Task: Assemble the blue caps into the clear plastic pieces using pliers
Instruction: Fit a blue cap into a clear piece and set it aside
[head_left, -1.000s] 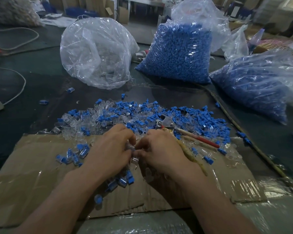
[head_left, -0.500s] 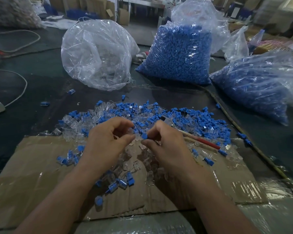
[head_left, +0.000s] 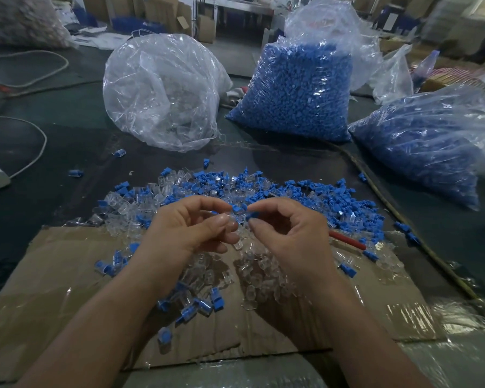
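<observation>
My left hand [head_left: 188, 228] pinches a clear plastic piece [head_left: 230, 221] between thumb and fingers, raised above the cardboard. My right hand [head_left: 289, 231] pinches a blue cap [head_left: 251, 215] just right of that piece, almost touching it. Behind both hands lies a mixed pile of blue caps and clear pieces [head_left: 263, 186]. Below my hands are loose clear pieces [head_left: 263, 273] and several assembled capped pieces [head_left: 199, 303]. The pliers' red handle [head_left: 347, 241] pokes out to the right of my right hand; their jaws are hidden.
A taped cardboard sheet [head_left: 53, 289] covers the dark table. At the back stand a bag of clear pieces [head_left: 163, 91] and two bags of blue caps [head_left: 294, 91] [head_left: 426, 144]. A rope [head_left: 389, 208] runs along the right; a white cable [head_left: 37, 147] lies left.
Both hands rose from the cardboard and away from the pliers. The left now pinches a clear piece and the right a blue cap, brought close together.
</observation>
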